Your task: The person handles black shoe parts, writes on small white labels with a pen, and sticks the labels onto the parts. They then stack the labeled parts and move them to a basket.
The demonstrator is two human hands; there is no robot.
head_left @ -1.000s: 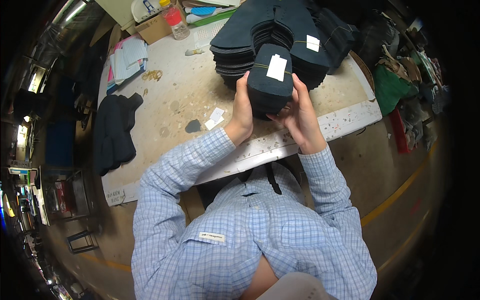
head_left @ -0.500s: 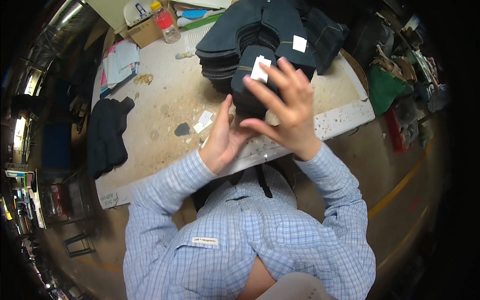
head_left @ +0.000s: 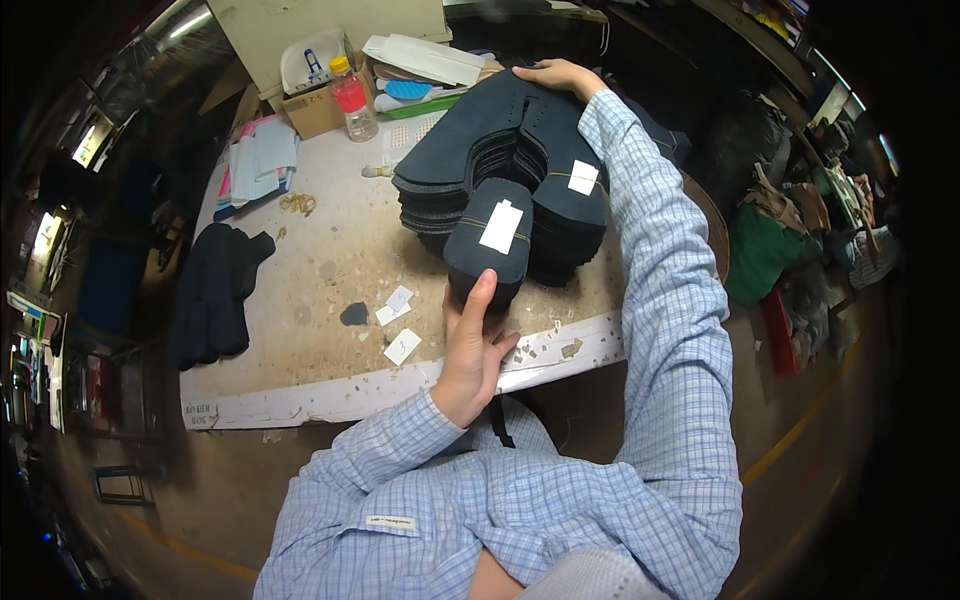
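Observation:
A tall stack of dark blue-grey cut pieces (head_left: 460, 115), shaped like shoe uppers with two legs and lace holes, lies on the table. Between its legs, toward me, sits a smaller stack of rounded dark pieces (head_left: 487, 262) with a yellowish band round it and a white paper tag (head_left: 501, 227). My left hand (head_left: 472, 350) grips the near end of this smaller stack, thumb on top, other fingers beneath or behind. Stretched to the far end, my right hand (head_left: 562, 76) holds the tall stack's back edge; some fingers are hidden. Another white tag (head_left: 582, 178) lies on its right leg.
Loose paper tags (head_left: 402, 346) and a dark scrap (head_left: 354, 314) lie on the worn table (head_left: 310, 340). A dark cloth bundle (head_left: 215, 295) is at the left edge. Papers (head_left: 262, 160), a capped bottle (head_left: 352, 100) and a cardboard box (head_left: 312, 112) stand farther back.
My right hand has moved from above the smaller stack to the tall stack's far end. My left hand has closed on the near end of the smaller stack. The view has shifted.

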